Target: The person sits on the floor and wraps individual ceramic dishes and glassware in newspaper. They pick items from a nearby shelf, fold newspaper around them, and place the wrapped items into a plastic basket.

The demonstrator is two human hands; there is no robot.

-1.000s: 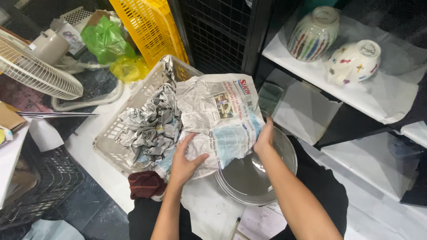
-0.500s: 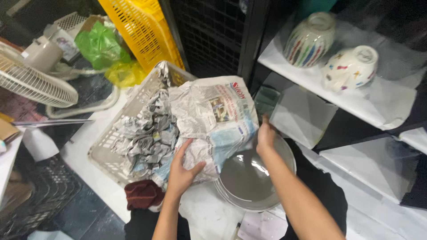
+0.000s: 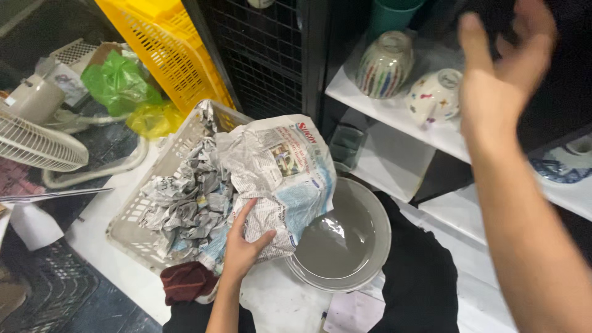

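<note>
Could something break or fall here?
Maybe. The round grey bowl lies uncovered by the person's knees and could get knocked. The raised right hand is near the striped ceramic jar and spotted white cup on the white shelf; a bump might tip them.
</note>
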